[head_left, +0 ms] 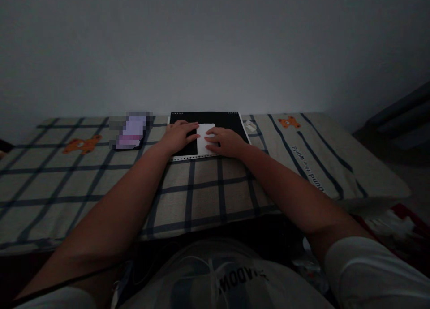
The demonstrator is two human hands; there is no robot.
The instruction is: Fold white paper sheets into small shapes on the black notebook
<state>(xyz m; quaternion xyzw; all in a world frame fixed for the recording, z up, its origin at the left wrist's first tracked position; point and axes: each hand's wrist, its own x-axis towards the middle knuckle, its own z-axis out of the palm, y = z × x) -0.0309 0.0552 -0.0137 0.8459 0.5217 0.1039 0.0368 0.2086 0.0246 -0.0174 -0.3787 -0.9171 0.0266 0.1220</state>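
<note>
A black sheet (204,117) with small holes along its edges lies on the table, with white showing beneath its borders. On it rests a smaller white piece of paper (203,147), lengthwise toward me. My left hand (178,136) lies over the black sheet's left part, fingers stretched out, thumb and fingertips at the white paper's left edge. From the other side, my right hand (227,141) presses down on the white paper's right part with its fingers spread. Neither hand grips anything that I can see.
A phone (131,132) with a lit, blurred screen lies left of the sheets. A small crumpled pale scrap (250,126) sits to their right. A checked cloth with orange bear prints (235,192) covers the table, which stands against a grey wall (215,49).
</note>
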